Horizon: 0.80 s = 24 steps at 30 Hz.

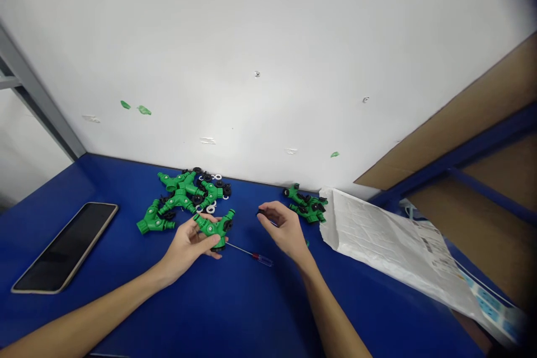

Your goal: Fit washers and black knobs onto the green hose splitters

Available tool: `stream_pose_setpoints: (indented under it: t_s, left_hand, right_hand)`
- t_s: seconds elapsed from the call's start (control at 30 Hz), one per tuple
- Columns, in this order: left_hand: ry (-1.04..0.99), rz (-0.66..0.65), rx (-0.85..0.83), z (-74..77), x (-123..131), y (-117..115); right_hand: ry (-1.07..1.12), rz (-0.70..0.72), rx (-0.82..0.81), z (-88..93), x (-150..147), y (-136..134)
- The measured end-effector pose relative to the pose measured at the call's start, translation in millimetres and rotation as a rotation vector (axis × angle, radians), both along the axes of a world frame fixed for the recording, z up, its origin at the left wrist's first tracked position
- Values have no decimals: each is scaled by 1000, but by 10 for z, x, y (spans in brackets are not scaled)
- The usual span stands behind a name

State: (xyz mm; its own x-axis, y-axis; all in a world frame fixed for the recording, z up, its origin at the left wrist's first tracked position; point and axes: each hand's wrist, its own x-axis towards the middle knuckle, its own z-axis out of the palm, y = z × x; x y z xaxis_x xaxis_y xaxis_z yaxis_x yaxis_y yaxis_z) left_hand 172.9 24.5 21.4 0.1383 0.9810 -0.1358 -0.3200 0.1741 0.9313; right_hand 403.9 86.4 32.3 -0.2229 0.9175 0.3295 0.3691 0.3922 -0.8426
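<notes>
My left hand (191,243) is closed around a green Y-shaped hose connector (212,227) with black fittings, held just above the blue table. Between the thumb and fingers of my right hand (285,229) is a small black part (260,212), too small to make out exactly. A screwdriver (262,259) with a clear and red handle lies on the table between my hands, its shaft pointing at the left hand. Behind my left hand is a pile of green connectors (180,198) mixed with black pieces and white rings (211,209).
More green connectors (308,210) lie at the mouth of a white padded bag (377,240) on the right. A phone (67,249) rests on the blue table (201,313) at the left. A white wall (251,112) rises behind the table, with a cardboard panel (440,128) at right.
</notes>
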Motion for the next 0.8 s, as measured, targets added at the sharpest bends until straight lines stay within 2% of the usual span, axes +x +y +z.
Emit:
stream_pose_setpoints:
  t_s: [0.07, 0.13, 0.23, 0.33, 0.5, 0.63, 0.8]
  left_hand:
    - [-3, -6, -1, -7, 5, -1]
    - [2, -2, 5, -17, 16, 0]
    - [33, 9, 23, -32, 46, -9]
    - [66, -12, 58, -39, 81, -41]
    - [83, -38, 100, -42, 110, -92]
    - [81, -35, 75, -47, 110, -86]
    - [99, -25, 89, -62, 108, -82]
  right_hand:
    - [239, 63, -120, 32, -144, -109]
    - [303, 82, -101, 57, -312, -237]
    - [259, 82, 31, 79, -530, -402]
    - [255, 67, 82, 78, -644, -485]
    - [182, 137, 192, 47, -684, -496]
    - [84, 136, 312, 22, -682, -501]
    - [-34, 147, 356, 17, -673, -513]
